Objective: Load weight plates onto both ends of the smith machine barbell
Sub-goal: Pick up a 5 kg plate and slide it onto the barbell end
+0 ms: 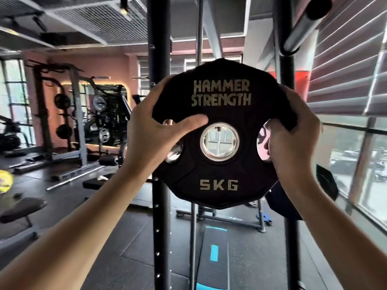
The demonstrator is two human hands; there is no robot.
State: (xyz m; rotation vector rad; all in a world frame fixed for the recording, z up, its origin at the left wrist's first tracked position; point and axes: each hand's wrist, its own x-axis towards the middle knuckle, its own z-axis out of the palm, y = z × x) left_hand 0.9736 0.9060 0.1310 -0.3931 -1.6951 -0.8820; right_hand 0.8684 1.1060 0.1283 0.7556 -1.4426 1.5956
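- Left hand (156,130): thumb flat across plate face, pointing 3 o'clock; fingers hooked through the 9 o'clock grip hole.
- Right hand (293,135): fingers curled through the 3 o'clock hole, clamped on rim.
- Weight plate (222,170), marked 5KG: upright, face-on, mid-air.
- Barbell sleeve (303,28): 1 o'clock above plate, apart.
- Both forearms extended, raised.

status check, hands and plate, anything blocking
Left hand and right hand grip black 5 kg weight plate. Chrome barbell end up right, unloaded. Nothing between.
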